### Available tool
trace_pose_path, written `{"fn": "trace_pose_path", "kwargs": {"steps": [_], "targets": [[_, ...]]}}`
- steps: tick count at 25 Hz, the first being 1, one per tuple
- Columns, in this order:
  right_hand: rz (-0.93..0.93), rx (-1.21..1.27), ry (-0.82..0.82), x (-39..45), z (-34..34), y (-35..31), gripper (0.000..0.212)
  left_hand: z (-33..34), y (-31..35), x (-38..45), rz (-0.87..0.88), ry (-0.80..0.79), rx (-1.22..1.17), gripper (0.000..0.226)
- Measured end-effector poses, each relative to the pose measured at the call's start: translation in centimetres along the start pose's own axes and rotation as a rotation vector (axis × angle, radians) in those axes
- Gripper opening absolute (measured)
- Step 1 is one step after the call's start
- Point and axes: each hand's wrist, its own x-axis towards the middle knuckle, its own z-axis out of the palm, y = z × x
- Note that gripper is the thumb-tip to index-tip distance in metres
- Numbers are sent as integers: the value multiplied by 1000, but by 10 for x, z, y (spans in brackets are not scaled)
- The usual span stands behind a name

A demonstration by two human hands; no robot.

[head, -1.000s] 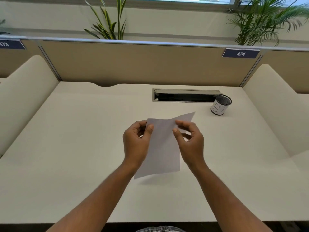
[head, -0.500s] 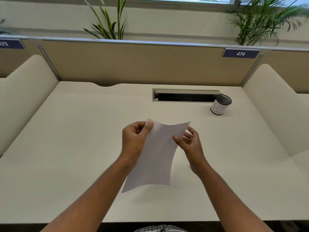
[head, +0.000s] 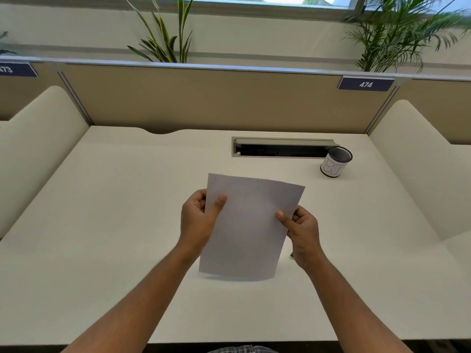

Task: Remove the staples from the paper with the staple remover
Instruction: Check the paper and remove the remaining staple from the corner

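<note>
Left hand (head: 197,220): clamped on the left edge of the paper (head: 248,228), thumb on the near face, other fingers curled behind. Right hand (head: 302,231): clamped on the right edge of the paper, slightly lower, thumb tip on the near face, remaining fingers curled behind the sheet.

Paper: held between both hands, above the bench (head: 102,225), lower edge close to the surface. Near face blank; no staple discernible from this view. Staple remover not identifiable; a small dark item just beyond the right hand, on the side away from the paper, too small to tell.

Handling, as judged: very light, thin, flexible; prone to sagging, creasing and tearing. Best taken by the edges with a pinch, close to the stapled corner once located, flat support on the bench advisable during prying.

Farther from the paper, toward the partition: recessed cable tray (head: 283,147); to its right, touching its end, a cylindrical cup (head: 335,163) marked with letters.
</note>
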Motion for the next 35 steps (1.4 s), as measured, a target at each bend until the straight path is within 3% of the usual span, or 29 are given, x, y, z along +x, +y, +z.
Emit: {"fn": "trace_pose_path", "kwargs": {"steps": [3, 8, 11, 16, 19, 28, 35], "targets": [[-77, 18, 40, 0, 5, -5, 19, -3, -18, 1, 28, 1, 181, 12], [-271, -115, 101, -2, 17, -6, 10, -3, -23, 2, 184, 44, 138, 16], [-288, -194, 104, -3, 23, 6, 10, -6, -38, 2, 191, 79, 125, 23], [-170, -517, 95, 4, 19, 46, 14, -16, -73, 4, 120, 26, 279, 15], [-132, -586, 99, 11, 20, 55, 16, -23, -80, 14, 95, -1, 386, 14], [1, -393, 86, 68, 36, 26, 15, -35, -61, 87, 15, 128, 372, 11], [137, -362, 72, 131, 68, 24, 18, -50, -61, 149, -198, 217, 273, 11]]}}
